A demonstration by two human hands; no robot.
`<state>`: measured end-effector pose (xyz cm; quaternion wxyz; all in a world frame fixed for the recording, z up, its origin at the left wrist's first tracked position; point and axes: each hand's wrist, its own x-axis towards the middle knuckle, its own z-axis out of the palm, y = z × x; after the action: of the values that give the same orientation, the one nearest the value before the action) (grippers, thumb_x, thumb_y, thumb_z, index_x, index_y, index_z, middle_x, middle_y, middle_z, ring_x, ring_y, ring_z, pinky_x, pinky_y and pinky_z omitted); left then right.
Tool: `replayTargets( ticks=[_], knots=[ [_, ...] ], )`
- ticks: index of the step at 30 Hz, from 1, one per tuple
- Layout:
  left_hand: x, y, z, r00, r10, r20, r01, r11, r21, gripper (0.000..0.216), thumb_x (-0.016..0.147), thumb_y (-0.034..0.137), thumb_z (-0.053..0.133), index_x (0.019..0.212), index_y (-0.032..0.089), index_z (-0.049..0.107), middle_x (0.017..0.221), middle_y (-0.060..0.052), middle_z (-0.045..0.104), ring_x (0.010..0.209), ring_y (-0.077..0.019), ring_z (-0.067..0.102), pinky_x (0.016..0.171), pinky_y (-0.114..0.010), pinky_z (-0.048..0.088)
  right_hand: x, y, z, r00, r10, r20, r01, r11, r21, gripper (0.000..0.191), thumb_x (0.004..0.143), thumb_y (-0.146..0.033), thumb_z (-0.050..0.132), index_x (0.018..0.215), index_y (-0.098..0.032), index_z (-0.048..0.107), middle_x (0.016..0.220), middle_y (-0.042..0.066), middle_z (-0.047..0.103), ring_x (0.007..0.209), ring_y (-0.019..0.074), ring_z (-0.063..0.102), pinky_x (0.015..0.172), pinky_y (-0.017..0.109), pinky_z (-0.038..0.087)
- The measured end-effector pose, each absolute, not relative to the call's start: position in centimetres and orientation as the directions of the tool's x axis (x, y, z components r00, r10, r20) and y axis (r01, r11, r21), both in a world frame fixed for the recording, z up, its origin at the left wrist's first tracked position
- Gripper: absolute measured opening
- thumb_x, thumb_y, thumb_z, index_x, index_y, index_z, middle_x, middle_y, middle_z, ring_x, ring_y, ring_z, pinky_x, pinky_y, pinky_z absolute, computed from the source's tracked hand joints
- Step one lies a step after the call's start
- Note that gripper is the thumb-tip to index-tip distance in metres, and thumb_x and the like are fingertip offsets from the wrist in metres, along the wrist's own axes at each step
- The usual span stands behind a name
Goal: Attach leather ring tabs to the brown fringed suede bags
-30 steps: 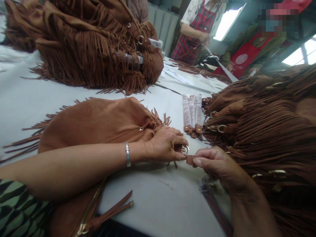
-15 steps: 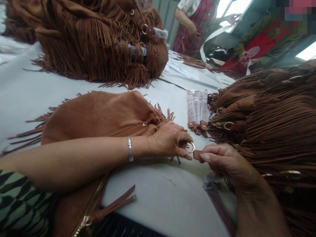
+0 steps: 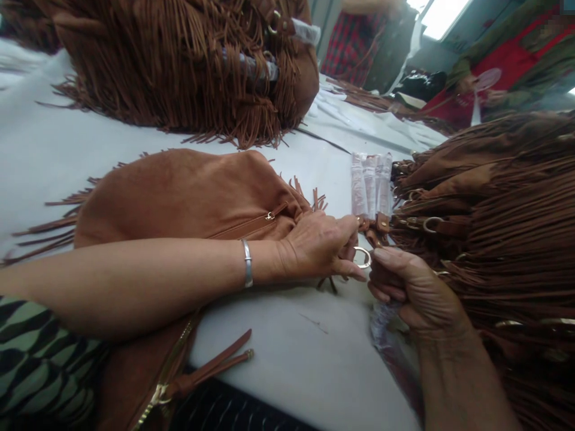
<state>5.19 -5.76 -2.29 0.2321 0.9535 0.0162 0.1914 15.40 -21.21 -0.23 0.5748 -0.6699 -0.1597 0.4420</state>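
A brown suede bag (image 3: 193, 191) with fringe and a zipped pocket lies on the table. My left hand (image 3: 318, 245), closed at the bag's right end, pinches a gold-coloured metal ring (image 3: 363, 258). Right beside the ring, my right hand (image 3: 408, 278) is closed on the end of a brown strap. Fingers hide that end, and I cannot tell whether it passes through the ring. Below the right hand hangs the strap's plastic-wrapped length (image 3: 385, 326). An open gold zipper (image 3: 157, 395) with a tasselled pull shows at the lower left.
Several plastic-wrapped straps (image 3: 371, 185) lie just beyond my hands. A pile of fringed bags (image 3: 516, 209) fills the right side, and another fringed bag (image 3: 179, 72) stands at the back. Across the white table (image 3: 287, 341), a person in a red apron (image 3: 507, 66) handles something pale.
Both hands appear slightly farther right and higher. The strap end, visible before in my right fingers, is now hidden against the ring. The view has shifted a little.
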Motion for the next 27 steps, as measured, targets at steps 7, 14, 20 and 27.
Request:
replayTargets(
  ticks=[7,14,20,27],
  knots=[
    [5.4,-5.5,-2.6,0.903,0.041,0.428,-0.163,-0.889,0.428,0.041,0.072,0.054,0.068,0.071,0.015,0.054,0.069,-0.002,0.059,0.068,-0.0155,0.055,0.059,-0.027,0.034,15.0,-21.0,-0.6,0.493,0.766,-0.413,-0.387,-0.231,-0.892,0.021,0.072,-0.031,0.068,0.065,-0.017,0.054,0.045,-0.011,0.025,0.035,0.0021,0.013,0.034,0.016,0.027],
    [4.8,-5.1,-2.2,0.937,-0.054,0.344,-0.192,-0.905,0.38,0.035,0.072,0.044,0.071,0.082,0.015,0.055,0.078,-0.002,0.061,0.073,-0.0173,0.056,0.064,-0.027,0.036,15.2,-20.9,-1.1,0.454,0.786,-0.42,-0.379,-0.257,-0.889,0.016,0.071,-0.026,0.067,0.066,-0.017,0.054,0.044,-0.012,0.022,0.034,0.0018,0.011,0.033,0.016,0.026],
    [4.4,-4.8,-1.8,0.95,-0.071,0.305,-0.165,-0.941,0.294,0.037,0.077,0.044,0.064,0.095,0.014,0.052,0.084,-0.005,0.06,0.082,-0.0212,0.056,0.072,-0.03,0.037,15.4,-21.1,-1.2,0.411,0.81,-0.418,-0.352,-0.282,-0.893,0.014,0.068,-0.025,0.066,0.076,-0.015,0.06,0.046,-0.011,0.031,0.032,0.0007,0.012,0.033,0.017,0.027],
    [4.9,-5.2,-2.2,0.948,-0.071,0.311,-0.135,-0.972,0.19,0.029,0.082,0.042,0.058,0.092,0.014,0.055,0.091,-0.008,0.06,0.082,-0.0212,0.055,0.07,-0.032,0.036,14.4,-20.7,-0.9,0.52,0.791,-0.322,-0.34,-0.154,-0.928,0.019,0.072,-0.032,0.068,0.07,-0.017,0.056,0.043,-0.013,0.02,0.033,0.0021,0.012,0.035,0.017,0.028]
  ],
)
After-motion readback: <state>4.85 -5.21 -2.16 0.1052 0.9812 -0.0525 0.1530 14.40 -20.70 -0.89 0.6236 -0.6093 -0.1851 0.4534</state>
